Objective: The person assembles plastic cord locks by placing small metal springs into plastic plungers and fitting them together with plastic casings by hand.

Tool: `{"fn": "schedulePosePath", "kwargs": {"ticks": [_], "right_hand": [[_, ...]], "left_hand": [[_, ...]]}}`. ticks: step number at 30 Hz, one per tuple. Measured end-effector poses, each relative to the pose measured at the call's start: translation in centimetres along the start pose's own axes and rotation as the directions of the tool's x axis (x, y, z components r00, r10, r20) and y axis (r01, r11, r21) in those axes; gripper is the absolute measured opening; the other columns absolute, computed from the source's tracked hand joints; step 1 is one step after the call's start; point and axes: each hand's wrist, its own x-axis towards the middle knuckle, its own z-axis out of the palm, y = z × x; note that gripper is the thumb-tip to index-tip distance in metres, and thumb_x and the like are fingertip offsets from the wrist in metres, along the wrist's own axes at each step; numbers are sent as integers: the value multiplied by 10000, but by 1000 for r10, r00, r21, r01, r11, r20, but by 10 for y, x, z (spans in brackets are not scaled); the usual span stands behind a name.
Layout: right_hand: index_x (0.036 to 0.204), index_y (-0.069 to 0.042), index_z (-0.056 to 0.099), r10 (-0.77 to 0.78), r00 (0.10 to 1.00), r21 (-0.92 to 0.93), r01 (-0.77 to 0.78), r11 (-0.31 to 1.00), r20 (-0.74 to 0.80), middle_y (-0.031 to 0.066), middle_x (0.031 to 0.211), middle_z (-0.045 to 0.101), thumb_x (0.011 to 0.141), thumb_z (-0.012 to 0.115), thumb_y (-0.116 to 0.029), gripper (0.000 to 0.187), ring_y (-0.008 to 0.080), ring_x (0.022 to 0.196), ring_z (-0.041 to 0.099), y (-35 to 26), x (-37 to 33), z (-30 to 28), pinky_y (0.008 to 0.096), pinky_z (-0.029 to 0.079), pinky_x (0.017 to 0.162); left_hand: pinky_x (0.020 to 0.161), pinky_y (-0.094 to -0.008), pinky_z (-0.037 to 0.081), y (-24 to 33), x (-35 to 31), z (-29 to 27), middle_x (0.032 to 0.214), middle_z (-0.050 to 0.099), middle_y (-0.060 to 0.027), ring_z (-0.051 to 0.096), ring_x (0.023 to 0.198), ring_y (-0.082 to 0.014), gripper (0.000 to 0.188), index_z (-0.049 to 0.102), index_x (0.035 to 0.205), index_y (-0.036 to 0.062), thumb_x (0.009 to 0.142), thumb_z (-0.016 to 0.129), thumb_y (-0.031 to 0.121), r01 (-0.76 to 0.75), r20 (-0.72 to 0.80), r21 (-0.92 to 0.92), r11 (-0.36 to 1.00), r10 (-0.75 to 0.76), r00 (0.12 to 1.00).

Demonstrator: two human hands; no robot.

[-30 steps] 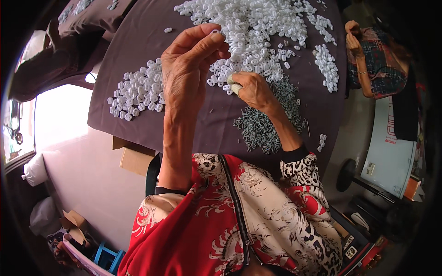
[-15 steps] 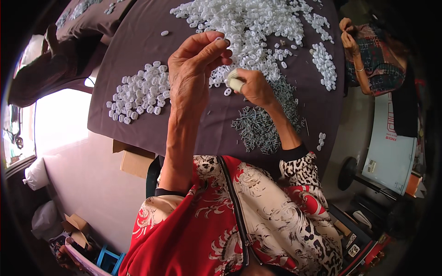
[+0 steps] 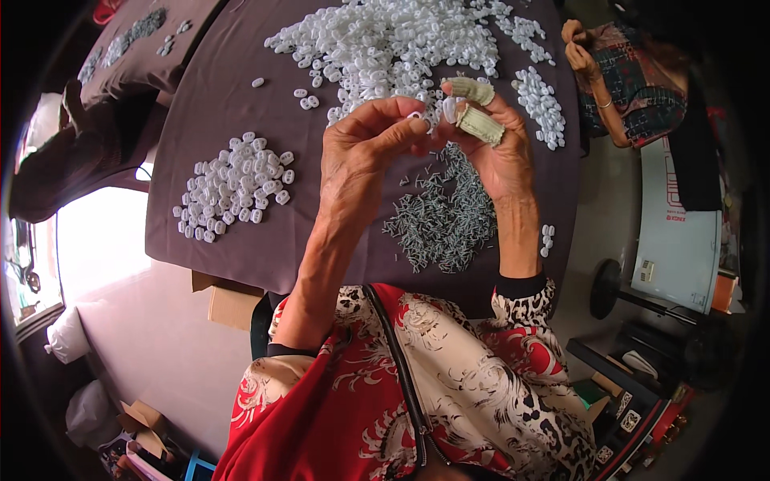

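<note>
My left hand [image 3: 353,156] is closed in a pinch over the table, with a small white plastic piece with holes [image 3: 414,116] between thumb and fingertips. Close beside it is my right hand [image 3: 512,160], its thumb and forefinger wrapped in pale ribbed cloth finger covers [image 3: 480,126]. Another white piece [image 3: 450,110] shows between those covered fingers. Whether a screw is in either hand is hidden. Below the hands lies a heap of small grey screws [image 3: 441,220]. Beyond them spreads a large heap of white plastic pieces [image 3: 393,36].
A smaller pile of white pieces [image 3: 233,188] lies at the left on the brown tablecloth [image 3: 321,268], and another group [image 3: 541,108] at the right. A co-worker's hands [image 3: 579,52] are at the far right. A cardboard box [image 3: 233,306] stands below the table's near edge.
My left hand has come down and to the right. My right hand has turned and opened toward it, so the two now meet over the table. The whole view has shifted slightly.
</note>
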Motion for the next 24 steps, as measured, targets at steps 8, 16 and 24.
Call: {"fn": "schedulePosePath", "kwargs": {"ticks": [8, 16, 24], "right_hand": [[1053, 8, 561, 6, 999, -5, -5, 1000, 41, 109, 1034, 593, 818, 525, -79, 253, 157, 768, 593, -8, -6, 5, 330, 516, 695], [1074, 25, 552, -106, 993, -551, 116, 826, 50, 94, 991, 608, 798, 493, -15, 284, 115, 827, 574, -24, -14, 25, 252, 477, 747], [1068, 37, 543, -107, 993, -452, 119, 884, 52, 100, 972, 606, 767, 505, 27, 303, 116, 841, 574, -28, -15, 28, 237, 463, 755]], "left_hand": [[639, -249, 449, 1, -4, 2, 767, 615, -84, 571, 662, -148, 146, 587, 899, -21, 775, 615, 49, 14, 30, 65, 998, -16, 999], [636, -239, 456, 3, -5, 7, 764, 623, -88, 576, 665, -137, 145, 590, 888, -28, 768, 622, 47, 6, 37, -3, 1000, -6, 999], [625, -237, 468, 3, -6, 11, 774, 633, -95, 585, 660, -131, 152, 595, 884, -31, 764, 629, 57, 0, 3, -30, 1000, 0, 1000]]}}
